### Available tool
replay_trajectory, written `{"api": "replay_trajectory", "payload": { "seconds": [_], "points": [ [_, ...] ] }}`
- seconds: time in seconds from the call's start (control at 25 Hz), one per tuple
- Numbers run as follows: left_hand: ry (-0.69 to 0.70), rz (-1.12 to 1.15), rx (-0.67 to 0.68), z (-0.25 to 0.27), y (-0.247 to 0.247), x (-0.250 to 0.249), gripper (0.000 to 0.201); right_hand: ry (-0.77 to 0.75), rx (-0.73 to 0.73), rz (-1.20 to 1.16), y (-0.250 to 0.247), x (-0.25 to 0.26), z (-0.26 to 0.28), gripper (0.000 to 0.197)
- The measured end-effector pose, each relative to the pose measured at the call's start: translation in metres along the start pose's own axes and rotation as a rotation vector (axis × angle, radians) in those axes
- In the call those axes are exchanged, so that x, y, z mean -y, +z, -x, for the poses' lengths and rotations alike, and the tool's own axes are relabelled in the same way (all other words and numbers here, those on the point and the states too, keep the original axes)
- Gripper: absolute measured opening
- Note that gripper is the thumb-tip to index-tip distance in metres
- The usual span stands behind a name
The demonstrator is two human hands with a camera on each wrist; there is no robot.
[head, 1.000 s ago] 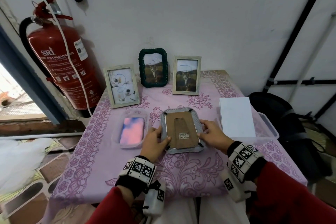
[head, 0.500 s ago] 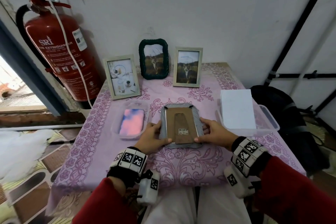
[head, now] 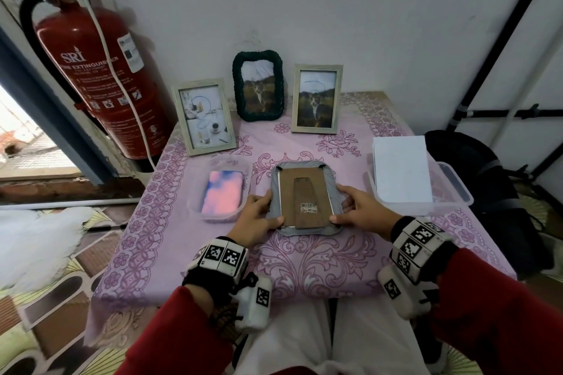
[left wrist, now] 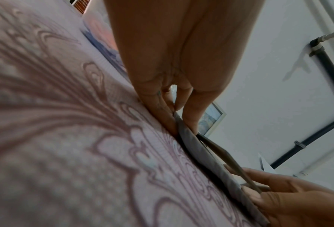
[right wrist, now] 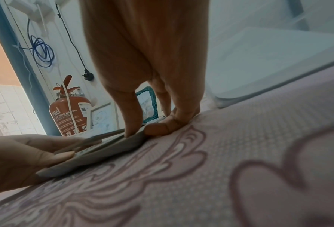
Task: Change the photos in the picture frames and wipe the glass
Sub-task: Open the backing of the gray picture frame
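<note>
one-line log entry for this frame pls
stage: opening frame back | grey frame: face down on tablecloth | left hand: grips left edge | right hand: grips right edge | backing board: in place

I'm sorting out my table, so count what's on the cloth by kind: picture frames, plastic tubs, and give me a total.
Picture frames standing: 3 (pale frame, green frame, second pale frame)
Picture frames lying face down: 1 (grey frame, held at its sides by the left hand and right hand)
Plastic tubs: 2 (left tub, right tub)
Total: 6
</note>
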State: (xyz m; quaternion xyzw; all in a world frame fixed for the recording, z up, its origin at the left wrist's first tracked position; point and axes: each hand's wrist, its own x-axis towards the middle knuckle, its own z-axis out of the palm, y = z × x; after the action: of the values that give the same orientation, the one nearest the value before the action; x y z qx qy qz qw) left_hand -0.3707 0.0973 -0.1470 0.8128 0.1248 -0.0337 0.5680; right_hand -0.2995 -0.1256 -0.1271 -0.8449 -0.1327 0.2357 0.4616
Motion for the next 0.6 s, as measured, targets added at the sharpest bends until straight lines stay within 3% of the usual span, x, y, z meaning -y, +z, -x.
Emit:
{"api": "replay_trajectory", "payload": {
  "seconds": [0.6],
  "points": [
    [-0.004, 0.037, -0.003, 0.0012, 0.0014, -0.0015, 0.065, 0.038, 0.012, -0.028, -0.0001, 0.0006, 0.0009, 0.077]
  ]
}}
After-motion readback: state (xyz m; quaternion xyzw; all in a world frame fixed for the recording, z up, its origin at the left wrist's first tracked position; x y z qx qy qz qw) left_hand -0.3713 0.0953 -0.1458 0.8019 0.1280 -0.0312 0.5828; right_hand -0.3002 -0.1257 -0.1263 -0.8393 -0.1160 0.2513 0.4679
